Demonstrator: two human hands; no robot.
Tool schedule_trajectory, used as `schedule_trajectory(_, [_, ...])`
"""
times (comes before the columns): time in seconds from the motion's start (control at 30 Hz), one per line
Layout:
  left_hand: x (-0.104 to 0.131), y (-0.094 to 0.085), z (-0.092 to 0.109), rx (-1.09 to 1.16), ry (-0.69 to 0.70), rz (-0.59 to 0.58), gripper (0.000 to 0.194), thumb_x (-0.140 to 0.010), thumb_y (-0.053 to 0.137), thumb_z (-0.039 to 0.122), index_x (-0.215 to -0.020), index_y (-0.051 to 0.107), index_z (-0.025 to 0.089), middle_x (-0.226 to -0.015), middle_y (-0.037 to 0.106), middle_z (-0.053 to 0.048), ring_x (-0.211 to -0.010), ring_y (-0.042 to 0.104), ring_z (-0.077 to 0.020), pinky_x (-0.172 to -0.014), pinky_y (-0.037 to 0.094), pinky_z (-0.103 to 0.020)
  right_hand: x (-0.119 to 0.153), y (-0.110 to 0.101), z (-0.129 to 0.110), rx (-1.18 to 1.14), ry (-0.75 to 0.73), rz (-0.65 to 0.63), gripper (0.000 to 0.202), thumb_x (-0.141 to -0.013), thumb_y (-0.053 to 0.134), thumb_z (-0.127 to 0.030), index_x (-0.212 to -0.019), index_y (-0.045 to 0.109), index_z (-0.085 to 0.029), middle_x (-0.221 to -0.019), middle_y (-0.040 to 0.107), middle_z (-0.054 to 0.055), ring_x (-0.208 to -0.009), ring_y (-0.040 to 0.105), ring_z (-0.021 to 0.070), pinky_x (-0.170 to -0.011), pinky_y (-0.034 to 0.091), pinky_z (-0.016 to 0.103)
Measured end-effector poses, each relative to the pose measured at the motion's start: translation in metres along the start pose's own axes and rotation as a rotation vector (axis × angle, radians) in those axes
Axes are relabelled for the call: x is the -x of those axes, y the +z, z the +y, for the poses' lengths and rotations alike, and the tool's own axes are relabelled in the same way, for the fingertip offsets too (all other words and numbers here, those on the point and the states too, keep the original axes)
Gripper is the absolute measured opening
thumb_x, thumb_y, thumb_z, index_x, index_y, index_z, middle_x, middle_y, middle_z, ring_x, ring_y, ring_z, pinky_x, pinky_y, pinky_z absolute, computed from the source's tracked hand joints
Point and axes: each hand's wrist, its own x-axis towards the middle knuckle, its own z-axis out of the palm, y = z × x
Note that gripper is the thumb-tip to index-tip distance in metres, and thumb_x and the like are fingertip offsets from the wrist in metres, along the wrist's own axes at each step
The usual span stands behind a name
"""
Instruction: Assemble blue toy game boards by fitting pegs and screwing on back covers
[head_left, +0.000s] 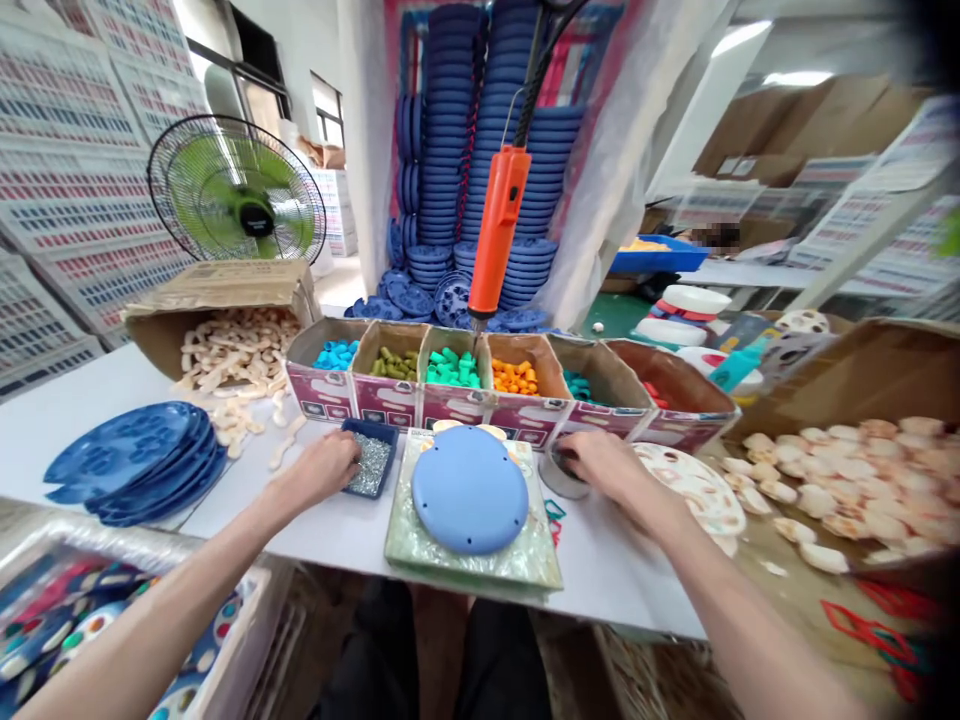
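Busy workshop, stacked boxes (75,150) up the left side, tall piles of blue discs (450,140) at the back, and a white bench (600,560) across the front. Biggest containers first: a cardboard box (885,385) on the right has loads of pale rounded pieces in it, and a tipped one (225,275) on the left spills pale curvy bits onto the bench. Low on the left there's a lined bin (251,610) of mixed colourful parts. Then a row of six cardboard compartments (382,402): blue, olive, green, orange, teal and red bits, left to right.

The light blue round plate (470,490) sits front and centre on a plastic-wrapped block (480,572). Just left of it is a dark tray (366,492) of tiny silvery screws (373,462); just right, a small grey bowl (553,478).

Left hand (328,465) is at the tray's left edge, fingers curled in; can't tell if it's pinching a screw. Right hand (596,462) reaches into the bowl with its fingertips hidden, so no clue about its grip or what's in there. Pale pieces peek out behind the plate, mostly covered. Both forearms run out of frame, and the far right is blurry.
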Motion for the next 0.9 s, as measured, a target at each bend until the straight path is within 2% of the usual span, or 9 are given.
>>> schedule_trajectory(0.1, [-0.005, 0.004, -0.001, -0.026, 0.010, -0.034, 0.017, -0.086, 0.055, 0.011, -0.079, 0.070, 0.017, -0.090, 0.072, -0.011, -0.093, 0.070, -0.0281, -0.076, 0.051, -0.032, -0.012, 0.006, -0.001, 0.050, -0.002, -0.045, 0.028, -0.081, 0.055, -0.009, -0.092, 0.078, -0.021, -0.098, 0.078, 0.010, -0.090, 0.072, 0.0253, -0.063, 0.037, 0.028])
schedule_trajectory(0.2, [-0.006, 0.006, -0.003, -0.037, 0.020, -0.039, 0.019, -0.089, 0.052, 0.011, -0.081, 0.069, 0.017, -0.090, 0.072, -0.011, -0.090, 0.069, -0.0268, -0.075, 0.050, -0.032, -0.016, 0.012, 0.000, 0.076, 0.007, -0.044, 0.028, -0.084, 0.052, -0.012, -0.092, 0.077, -0.021, -0.100, 0.077, 0.012, -0.089, 0.071, 0.0263, -0.061, 0.035, 0.029])
schedule_trajectory(0.37, [-0.004, 0.005, -0.004, -0.033, 0.038, -0.026, 0.020, -0.094, 0.048, 0.014, -0.088, 0.066, 0.016, -0.096, 0.070, -0.012, -0.091, 0.068, -0.0266, -0.076, 0.049, -0.033, -0.009, 0.017, 0.008, 0.064, 0.012, 0.010, 0.029, -0.093, 0.046, -0.025, -0.092, 0.075, -0.024, -0.098, 0.078, 0.008, -0.085, 0.071, 0.0253, -0.059, 0.033, 0.030])
schedule_trajectory(0.57, [-0.003, 0.005, 0.000, -0.026, 0.050, -0.051, 0.020, -0.091, 0.049, 0.008, -0.080, 0.064, 0.016, -0.092, 0.070, -0.013, -0.091, 0.069, -0.0279, -0.076, 0.049, -0.034, 0.001, 0.025, 0.016, 0.044, 0.041, 0.100, 0.030, -0.095, 0.046, -0.029, -0.097, 0.076, -0.024, -0.092, 0.078, 0.008, -0.078, 0.071, 0.0262, -0.059, 0.033, 0.031])
schedule_trajectory(0.77, [-0.002, 0.003, 0.005, 0.029, 0.003, 0.005, 0.019, -0.093, 0.046, 0.012, -0.087, 0.063, 0.015, -0.086, 0.071, -0.014, -0.083, 0.070, -0.0285, -0.072, 0.049, -0.034, 0.010, 0.029, 0.022, -0.051, 0.003, 0.188, 0.033, -0.096, 0.043, -0.028, -0.102, 0.075, -0.022, -0.092, 0.079, 0.009, -0.082, 0.072, 0.0275, -0.062, 0.039, 0.032])
schedule_trajectory(0.9, [0.003, -0.003, 0.004, 0.138, -0.018, 0.076, 0.022, -0.094, 0.044, 0.016, -0.090, 0.065, 0.017, -0.080, 0.073, -0.009, -0.076, 0.070, -0.0256, -0.069, 0.049, -0.031, 0.016, 0.029, 0.026, -0.149, 0.002, 0.260, 0.030, -0.094, 0.046, -0.027, -0.104, 0.075, -0.023, -0.096, 0.080, 0.007, -0.083, 0.073, 0.0256, -0.069, 0.046, 0.032])
